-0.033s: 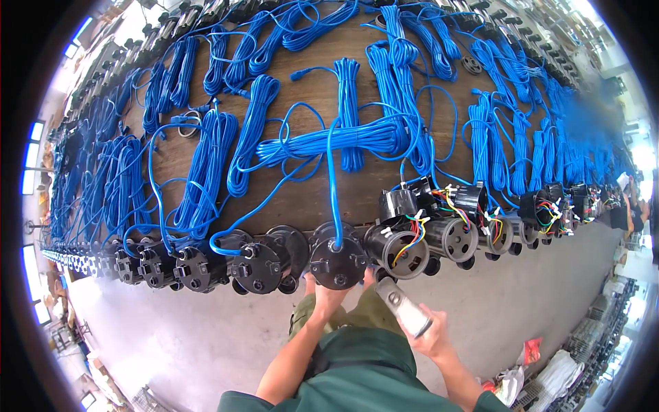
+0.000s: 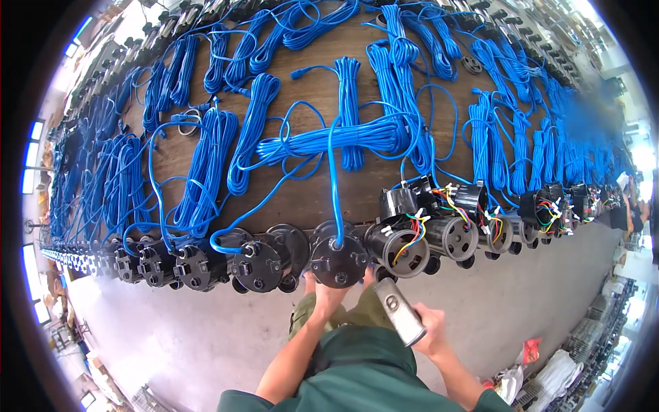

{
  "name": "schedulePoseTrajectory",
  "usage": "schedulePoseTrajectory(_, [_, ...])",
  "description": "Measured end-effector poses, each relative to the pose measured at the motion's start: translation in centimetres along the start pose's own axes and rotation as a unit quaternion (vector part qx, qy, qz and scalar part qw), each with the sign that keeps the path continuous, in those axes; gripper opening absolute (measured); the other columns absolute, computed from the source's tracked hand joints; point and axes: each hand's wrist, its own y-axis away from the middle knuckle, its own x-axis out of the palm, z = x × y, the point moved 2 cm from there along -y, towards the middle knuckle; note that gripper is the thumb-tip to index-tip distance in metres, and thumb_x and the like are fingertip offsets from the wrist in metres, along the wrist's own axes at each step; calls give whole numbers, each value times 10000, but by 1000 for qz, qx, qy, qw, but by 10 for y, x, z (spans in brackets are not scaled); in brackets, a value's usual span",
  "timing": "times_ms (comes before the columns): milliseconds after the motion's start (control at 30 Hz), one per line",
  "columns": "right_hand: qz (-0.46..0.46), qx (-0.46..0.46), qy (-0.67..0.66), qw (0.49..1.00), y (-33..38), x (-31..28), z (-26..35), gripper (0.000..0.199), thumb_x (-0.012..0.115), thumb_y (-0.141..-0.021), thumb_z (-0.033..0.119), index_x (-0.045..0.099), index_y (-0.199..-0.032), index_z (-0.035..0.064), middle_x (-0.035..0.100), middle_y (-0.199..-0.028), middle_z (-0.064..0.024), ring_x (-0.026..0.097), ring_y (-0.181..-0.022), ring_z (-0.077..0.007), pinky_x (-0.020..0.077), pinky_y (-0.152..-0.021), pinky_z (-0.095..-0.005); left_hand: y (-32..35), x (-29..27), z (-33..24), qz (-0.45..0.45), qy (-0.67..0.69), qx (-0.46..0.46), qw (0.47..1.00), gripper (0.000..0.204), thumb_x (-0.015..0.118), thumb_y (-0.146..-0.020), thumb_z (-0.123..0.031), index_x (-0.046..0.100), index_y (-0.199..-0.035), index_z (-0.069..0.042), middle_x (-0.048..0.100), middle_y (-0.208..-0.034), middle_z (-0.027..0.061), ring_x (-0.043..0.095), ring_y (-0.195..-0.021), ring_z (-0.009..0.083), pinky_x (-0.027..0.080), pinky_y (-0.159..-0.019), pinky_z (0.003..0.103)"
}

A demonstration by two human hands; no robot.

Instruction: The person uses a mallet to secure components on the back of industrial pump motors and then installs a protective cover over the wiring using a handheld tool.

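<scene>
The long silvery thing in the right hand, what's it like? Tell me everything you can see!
The long, silver-grey, metal-looking object is narrow and boxy, with a dark-ringed round mark on its face near the far end and a dark edge at the near end. It's tilted, its far end up and leftward in the picture. The person's bare right hand has its grip on the near end's right side. It's held in front of the black round-ended metal-looking housing; whether anything else touches it isn't clear.

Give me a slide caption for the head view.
Left hand at a black cylinder, right hand holding a silver device, blue cable bundles beyond.
</scene>
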Motion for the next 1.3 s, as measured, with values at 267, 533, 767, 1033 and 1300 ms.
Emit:
schedulePoseTrajectory(267, [56,-37,69,995,6,22,3,196,813,-738,151,648,-822,88,669,-679,-114,678,-619,-345,524,-540,-441,6,1,-58,-16,52,-120,991,554,926,-725,-134,689,-1216,-34,728,-1120,64,665,-999,204,545,-913,381])
schedulePoseTrajectory(533, [31,-175,103,979,-18,13,19,183,794,-717,122,617,-758,102,650,-672,-75,651,-583,-287,499,-523,-401,-1,-2,-27,16,105,-80,991,433,825,-845,-183,670,-1224,-43,727,-1139,69,683,-1012,211,550,-898,373])
schedulePoseTrajectory(767, [20,-150,210,966,-23,10,-10,227,809,-818,175,598,-758,117,627,-641,-56,652,-571,-285,497,-514,-410,2,-1,-55,-18,27,-36,999,529,855,-776,-134,665,-1261,-44,720,-1141,74,671,-1022,205,548,-923,381])
schedulePoseTrajectory(1033, [36,5,23,999,26,14,-7,222,854,-725,148,688,-851,72,687,-702,-128,686,-622,-344,524,-544,-417,11,-22,-69,69,46,-154,985,620,930,-737,-195,671,-1279,-42,740,-1055,58,680,-946,200,558,-894,384])
schedulePoseTrajectory(1300, [28,-60,57,996,1,14,13,226,832,-700,131,667,-843,73,668,-686,-116,685,-626,-339,513,-536,-424,3,3,-70,9,13,-89,996,538,883,-757,-168,684,-1245,-60,737,-1148,60,676,-1051,203,534,-964,392])
